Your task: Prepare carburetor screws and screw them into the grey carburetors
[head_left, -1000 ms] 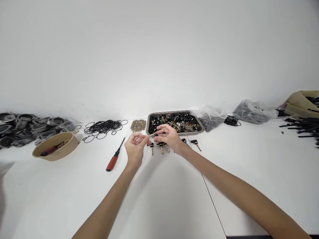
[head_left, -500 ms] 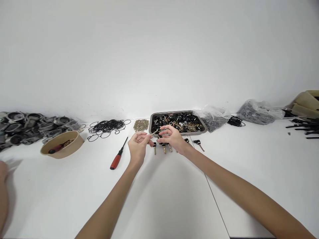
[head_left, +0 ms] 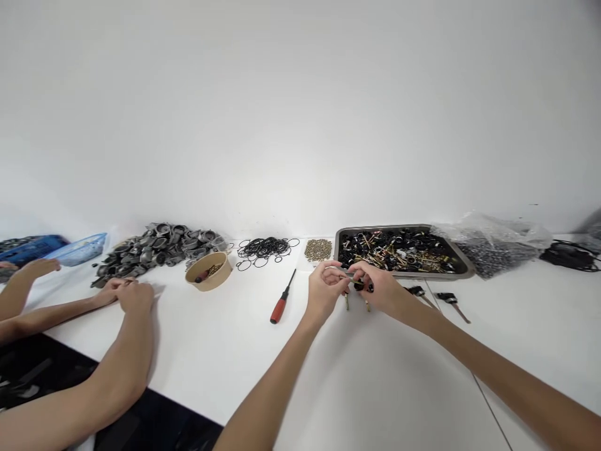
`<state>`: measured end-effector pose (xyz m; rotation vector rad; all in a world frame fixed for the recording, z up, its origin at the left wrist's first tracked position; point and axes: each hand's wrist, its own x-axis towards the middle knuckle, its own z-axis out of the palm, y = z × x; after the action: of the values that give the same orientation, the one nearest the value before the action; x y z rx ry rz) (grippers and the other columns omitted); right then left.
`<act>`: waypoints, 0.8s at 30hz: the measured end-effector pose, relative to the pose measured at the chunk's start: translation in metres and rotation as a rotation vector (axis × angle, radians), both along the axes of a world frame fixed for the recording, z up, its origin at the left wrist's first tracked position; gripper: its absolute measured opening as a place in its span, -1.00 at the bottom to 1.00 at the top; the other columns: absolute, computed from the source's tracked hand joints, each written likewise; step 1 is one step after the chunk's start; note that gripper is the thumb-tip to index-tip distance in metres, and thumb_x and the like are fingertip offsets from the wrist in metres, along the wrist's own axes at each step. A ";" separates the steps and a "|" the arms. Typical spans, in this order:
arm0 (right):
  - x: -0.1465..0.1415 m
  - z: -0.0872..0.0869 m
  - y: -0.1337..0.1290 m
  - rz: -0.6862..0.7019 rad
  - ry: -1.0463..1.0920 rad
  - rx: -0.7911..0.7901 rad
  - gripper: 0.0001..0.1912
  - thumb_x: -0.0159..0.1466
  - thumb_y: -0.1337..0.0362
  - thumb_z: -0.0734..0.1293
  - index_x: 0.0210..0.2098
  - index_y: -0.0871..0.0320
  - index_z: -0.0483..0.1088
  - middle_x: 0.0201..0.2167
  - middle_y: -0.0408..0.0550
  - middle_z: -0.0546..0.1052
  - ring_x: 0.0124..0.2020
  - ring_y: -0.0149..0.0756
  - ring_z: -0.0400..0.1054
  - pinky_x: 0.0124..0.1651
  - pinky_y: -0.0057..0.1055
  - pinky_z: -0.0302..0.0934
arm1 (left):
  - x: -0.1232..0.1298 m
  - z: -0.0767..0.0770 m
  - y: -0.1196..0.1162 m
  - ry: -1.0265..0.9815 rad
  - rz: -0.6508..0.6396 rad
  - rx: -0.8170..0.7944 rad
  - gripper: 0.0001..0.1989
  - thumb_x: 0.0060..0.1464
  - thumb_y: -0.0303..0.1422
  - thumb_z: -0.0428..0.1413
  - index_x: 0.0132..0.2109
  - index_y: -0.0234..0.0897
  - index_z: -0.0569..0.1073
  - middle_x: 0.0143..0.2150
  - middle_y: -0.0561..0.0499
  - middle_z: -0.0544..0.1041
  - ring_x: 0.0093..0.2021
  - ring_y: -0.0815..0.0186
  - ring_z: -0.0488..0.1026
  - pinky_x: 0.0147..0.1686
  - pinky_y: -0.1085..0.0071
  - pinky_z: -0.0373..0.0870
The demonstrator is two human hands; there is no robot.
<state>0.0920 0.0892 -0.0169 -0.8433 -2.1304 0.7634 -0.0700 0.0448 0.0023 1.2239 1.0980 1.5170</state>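
Two bare hands meet over a thin brass-coloured rod [head_left: 350, 280], just right of the frame's centre.

The left hand [head_left: 325, 290] has thumb and forefinger pinched together on the rod's left end; the right hand [head_left: 378, 287] curves its fingers close about the other end — whether they grip it, I cannot tell, nor whether the black bits beneath them are held. The rod is in front of a grey metal tray [head_left: 469, 272] heaped with black and brass-coloured parts. Right of the right hand lies a black-headed piece with a copper-coloured shaft [head_left: 452, 300]; left of the left hand, a red-handled screwdriver [head_left: 278, 309]. At the frame's left — another person's hands [head_left: 133, 294], close together on the white table [head_left: 197, 357].
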 end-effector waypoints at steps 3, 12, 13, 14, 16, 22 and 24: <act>-0.001 -0.002 -0.004 0.026 -0.027 0.024 -0.56 0.07 0.48 0.25 -0.07 0.02 0.30 -0.27 -0.09 0.46 -0.39 -0.31 0.33 -0.30 -0.36 0.22 | -0.001 0.001 0.000 0.016 -0.005 0.003 -0.57 -0.21 -0.32 0.34 -0.19 -0.30 0.37 -0.43 0.02 0.51 -0.57 0.39 0.43 -0.58 0.47 0.35; -0.004 0.003 -0.004 -0.007 0.001 -0.015 -0.55 0.04 0.49 0.26 -0.07 0.07 0.28 -0.31 -0.14 0.47 -0.51 -0.41 0.25 -0.39 -0.45 0.17 | -0.003 0.006 -0.004 0.035 -0.039 0.016 -0.56 -0.17 -0.34 0.33 -0.13 -0.29 0.36 -0.41 0.03 0.51 -0.50 0.39 0.43 -0.51 0.46 0.40; -0.004 0.003 -0.004 -0.007 0.010 -0.001 -0.56 0.04 0.49 0.27 -0.08 0.08 0.29 -0.32 -0.14 0.48 -0.50 -0.41 0.25 -0.38 -0.45 0.17 | -0.002 0.007 -0.004 0.039 -0.039 0.010 -0.56 -0.17 -0.34 0.34 -0.14 -0.30 0.37 -0.41 0.02 0.50 -0.49 0.39 0.43 -0.51 0.47 0.40; -0.005 0.003 -0.005 -0.003 0.018 0.010 -0.57 0.04 0.49 0.27 -0.09 0.08 0.30 -0.32 -0.14 0.48 -0.49 -0.40 0.26 -0.37 -0.45 0.17 | -0.001 0.007 -0.005 0.043 -0.039 0.006 -0.56 -0.18 -0.33 0.34 -0.14 -0.30 0.37 -0.41 0.02 0.50 -0.48 0.38 0.43 -0.51 0.47 0.40; -0.005 0.005 -0.007 0.012 0.038 0.015 -0.60 0.06 0.47 0.28 -0.10 0.08 0.30 -0.32 -0.15 0.49 -0.50 -0.41 0.25 -0.38 -0.46 0.16 | 0.000 0.007 -0.006 0.044 -0.049 -0.001 -0.55 -0.19 -0.33 0.35 -0.15 -0.31 0.38 -0.41 0.02 0.50 -0.46 0.37 0.44 -0.51 0.48 0.40; -0.005 0.015 -0.011 0.025 0.127 -0.070 -0.74 0.15 0.33 0.31 -0.14 0.09 0.32 -0.42 -0.19 0.48 -0.54 -0.43 0.21 -0.45 -0.48 0.14 | 0.004 0.012 -0.008 -0.025 -0.113 -0.024 -0.56 -0.19 -0.39 0.35 -0.12 -0.32 0.41 -0.32 -0.03 0.53 -0.34 0.33 0.49 -0.33 0.38 0.49; -0.004 0.018 -0.011 0.013 0.150 -0.097 -0.73 0.15 0.30 0.32 -0.14 0.10 0.32 -0.41 -0.17 0.48 -0.52 -0.42 0.23 -0.44 -0.47 0.16 | 0.004 0.014 -0.010 -0.017 -0.118 -0.009 -0.62 -0.16 -0.40 0.33 -0.15 -0.33 0.44 -0.26 -0.07 0.54 -0.30 0.31 0.50 -0.28 0.37 0.49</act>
<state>0.0881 0.0778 0.0009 -0.7972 -1.9808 0.9135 -0.0658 0.0351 0.0163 1.2453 1.0028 1.4292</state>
